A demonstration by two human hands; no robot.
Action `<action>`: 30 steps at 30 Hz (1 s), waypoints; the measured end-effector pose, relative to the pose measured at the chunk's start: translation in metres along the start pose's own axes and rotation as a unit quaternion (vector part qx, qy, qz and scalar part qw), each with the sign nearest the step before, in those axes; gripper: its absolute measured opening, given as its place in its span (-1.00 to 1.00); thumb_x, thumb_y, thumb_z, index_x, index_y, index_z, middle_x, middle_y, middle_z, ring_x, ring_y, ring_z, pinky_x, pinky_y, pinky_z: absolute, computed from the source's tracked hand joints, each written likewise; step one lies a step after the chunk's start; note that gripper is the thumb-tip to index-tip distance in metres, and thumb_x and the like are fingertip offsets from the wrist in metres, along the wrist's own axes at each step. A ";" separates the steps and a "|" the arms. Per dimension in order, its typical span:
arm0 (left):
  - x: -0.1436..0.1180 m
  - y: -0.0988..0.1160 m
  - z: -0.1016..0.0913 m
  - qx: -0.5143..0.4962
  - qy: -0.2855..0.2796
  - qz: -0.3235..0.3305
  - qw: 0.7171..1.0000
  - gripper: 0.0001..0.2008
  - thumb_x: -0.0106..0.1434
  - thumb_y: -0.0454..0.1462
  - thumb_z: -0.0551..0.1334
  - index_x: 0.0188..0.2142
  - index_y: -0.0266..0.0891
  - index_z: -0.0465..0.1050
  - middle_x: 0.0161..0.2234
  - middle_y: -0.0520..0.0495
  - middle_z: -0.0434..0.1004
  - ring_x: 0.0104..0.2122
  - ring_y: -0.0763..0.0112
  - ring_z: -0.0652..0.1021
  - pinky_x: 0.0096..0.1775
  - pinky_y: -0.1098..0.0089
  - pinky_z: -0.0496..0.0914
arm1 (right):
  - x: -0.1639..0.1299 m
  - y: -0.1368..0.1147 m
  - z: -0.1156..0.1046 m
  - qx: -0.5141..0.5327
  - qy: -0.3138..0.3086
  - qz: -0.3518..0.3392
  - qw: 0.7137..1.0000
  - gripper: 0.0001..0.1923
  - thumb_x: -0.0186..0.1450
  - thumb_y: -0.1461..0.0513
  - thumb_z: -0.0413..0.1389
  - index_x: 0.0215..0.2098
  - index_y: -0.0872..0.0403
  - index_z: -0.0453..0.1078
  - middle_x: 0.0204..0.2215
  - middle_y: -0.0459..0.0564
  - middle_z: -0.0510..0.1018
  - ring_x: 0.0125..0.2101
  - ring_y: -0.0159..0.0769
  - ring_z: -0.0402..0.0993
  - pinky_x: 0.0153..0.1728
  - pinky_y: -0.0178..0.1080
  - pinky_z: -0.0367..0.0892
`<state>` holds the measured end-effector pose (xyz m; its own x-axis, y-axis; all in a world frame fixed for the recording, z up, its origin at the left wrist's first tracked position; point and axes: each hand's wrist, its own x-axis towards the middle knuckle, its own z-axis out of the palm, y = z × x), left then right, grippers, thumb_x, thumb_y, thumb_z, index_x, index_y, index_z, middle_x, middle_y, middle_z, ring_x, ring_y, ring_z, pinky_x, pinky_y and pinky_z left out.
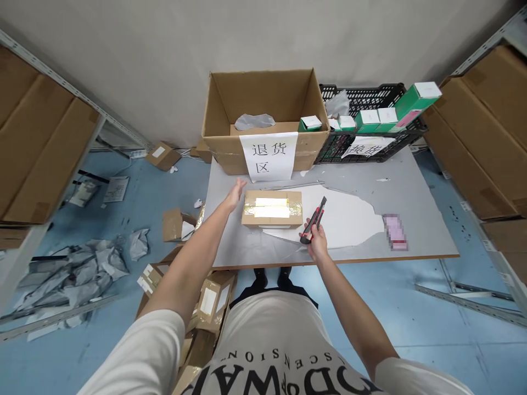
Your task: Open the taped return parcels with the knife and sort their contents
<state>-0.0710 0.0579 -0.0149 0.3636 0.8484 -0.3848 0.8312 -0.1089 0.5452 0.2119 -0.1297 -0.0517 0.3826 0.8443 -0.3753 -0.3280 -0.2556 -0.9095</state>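
A taped cardboard box (272, 220) with white labels on its top lies on the table in front of me. My left hand (236, 194) is just off the box's left end, fingers stretched out, nothing held. In my right hand (318, 242) is a red and black utility knife (315, 220), its tip pointing away from me, right of the box. Under the knife and partly under the box spreads a white sheet (349, 216). Whether the left fingertips touch the box I cannot tell.
At the table's (428, 219) back stand a large open carton (222, 156) with a paper sign (269, 164) and a black crate (373, 96) of green boxes (415, 104). A pink item (396, 230) lies right. Shelves flank both sides; discarded boxes (214, 299) and grey bags (78, 269) cover the left floor.
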 end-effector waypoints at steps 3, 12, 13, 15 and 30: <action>0.014 -0.014 -0.006 -0.074 -0.054 -0.032 0.995 -0.13 0.21 0.15 -0.51 0.32 -0.33 -0.18 0.28 -0.18 0.02 0.23 0.20 0.20 0.08 0.22 0.26 | -0.014 0.009 0.019 0.015 0.022 0.020 0.999 -0.53 0.21 -0.08 0.01 0.01 -0.10 0.15 0.01 -0.01 0.39 -0.16 -0.27 0.40 -0.31 -0.21 0.42; 0.008 -0.010 0.000 -0.294 -0.061 -0.047 0.953 0.04 0.10 0.29 -0.52 0.20 -0.31 0.18 0.03 -0.25 0.45 0.01 0.12 0.46 -0.02 0.16 0.36 | -0.014 0.010 0.034 0.012 0.043 0.018 0.999 -0.60 0.24 -0.06 -0.02 -0.06 -0.07 0.13 -0.26 -0.07 0.41 -0.31 -0.33 0.43 -0.29 -0.23 0.43; 0.004 -0.009 -0.001 -0.314 -0.062 -0.052 0.946 0.04 0.10 0.29 -0.51 0.19 -0.33 0.19 0.02 -0.26 0.46 0.02 0.12 0.46 -0.02 0.17 0.35 | -0.010 0.007 0.035 0.020 0.045 0.017 0.999 -0.62 0.24 -0.06 -0.02 -0.07 -0.06 0.13 -0.28 -0.07 0.42 -0.34 -0.35 0.43 -0.28 -0.22 0.43; -0.004 -0.007 -0.003 -0.361 -0.061 -0.067 0.928 0.03 0.11 0.29 -0.49 0.17 -0.36 0.21 0.00 -0.28 0.47 0.02 0.14 0.46 -0.01 0.19 0.36 | 0.001 -0.001 0.034 0.034 0.044 0.010 0.998 -0.66 0.24 -0.04 0.00 -0.11 -0.05 0.16 -0.30 -0.09 0.43 -0.36 -0.37 0.43 -0.26 -0.21 0.45; -0.079 0.016 0.047 -0.693 0.077 -0.184 0.692 0.00 0.19 0.27 -0.33 0.15 -0.58 0.22 -0.24 -0.36 0.57 -0.04 0.21 0.50 -0.11 0.39 0.41 | 0.110 -0.085 0.043 0.122 -0.127 0.105 0.979 -0.86 0.33 0.30 -0.03 -0.28 0.04 0.36 -0.39 -0.09 0.57 -0.34 -0.38 0.51 -0.26 -0.15 0.53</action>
<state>-0.0667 -0.0350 -0.0109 0.0961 0.7432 -0.6621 -0.3862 0.6409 0.6634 0.2446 0.0052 -0.0081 0.0675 0.8828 -0.4649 -0.5849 -0.3425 -0.7352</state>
